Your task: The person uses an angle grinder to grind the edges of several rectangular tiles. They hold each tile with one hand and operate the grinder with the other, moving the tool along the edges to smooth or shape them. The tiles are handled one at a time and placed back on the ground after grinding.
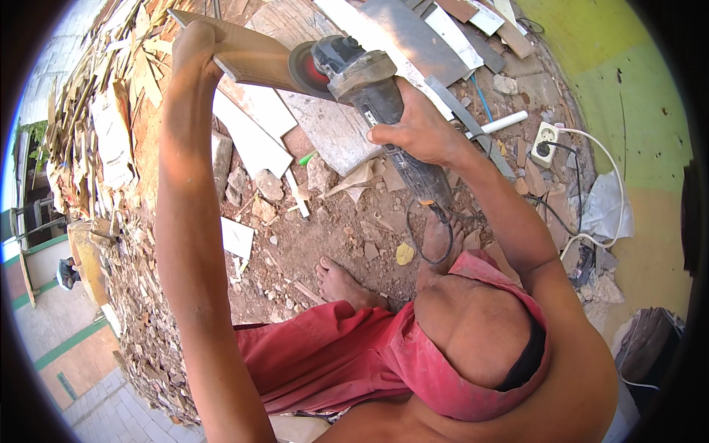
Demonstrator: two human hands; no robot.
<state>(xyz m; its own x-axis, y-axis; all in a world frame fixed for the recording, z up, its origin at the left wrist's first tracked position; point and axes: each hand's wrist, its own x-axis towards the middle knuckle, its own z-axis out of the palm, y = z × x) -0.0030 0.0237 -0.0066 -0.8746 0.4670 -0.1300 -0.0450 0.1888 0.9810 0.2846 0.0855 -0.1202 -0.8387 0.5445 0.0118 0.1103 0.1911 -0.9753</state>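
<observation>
My right hand (421, 125) is wrapped round the grey body of an angle grinder (377, 92), its thumb lying across the top. The grinder's disc (309, 68), with a reddish centre, meets the right part of a brown tile plank (258, 55). My left hand (196, 46) grips that plank near its left end; the fingertips are partly hidden behind it. From the grinder's rear end a black cord (413, 236) loops down beside my foot. Whether the disc is spinning I cannot make out for certain.
Loose boards and offcuts (413, 37) lie beyond my hands, and a wood scrap heap (125, 81) rises at the left. Rubble covers the ground around my bare feet (343, 284). A white socket block (545, 144) with plugged-in cords sits right, beside a yellow-green wall (628, 111).
</observation>
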